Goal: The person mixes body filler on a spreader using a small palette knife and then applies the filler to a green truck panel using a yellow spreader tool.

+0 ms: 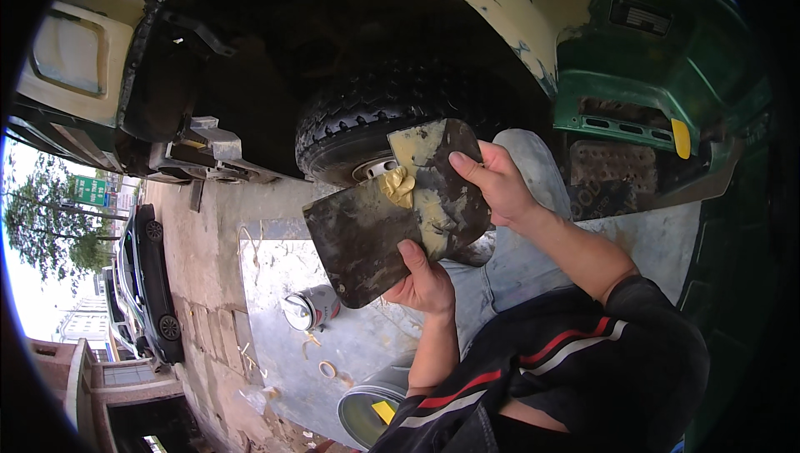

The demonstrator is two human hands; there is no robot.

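My left hand [425, 286] is closed on a dark, stained flat plate [358, 240], its thumb lying on the upper face. In my right hand [502, 185] is a second dark plate [467, 195] with rounded corners, pinched under the thumb. The two plates meet at an angle and partly overlap. A soft yellowish lump of putty [397, 186] sits where they join. More of the same putty [419, 143] is smeared across the right-hand plate. The fingers beneath both plates are mostly hidden.
Beyond the plates, a tyre [367, 115] sits under a cream wheel arch [500, 11]. A green step [617, 115] is at right. On the stained ground sheet [275, 286] stand a small can [321, 307] and a bucket [354, 407]. A dark car [150, 278] is parked at left.
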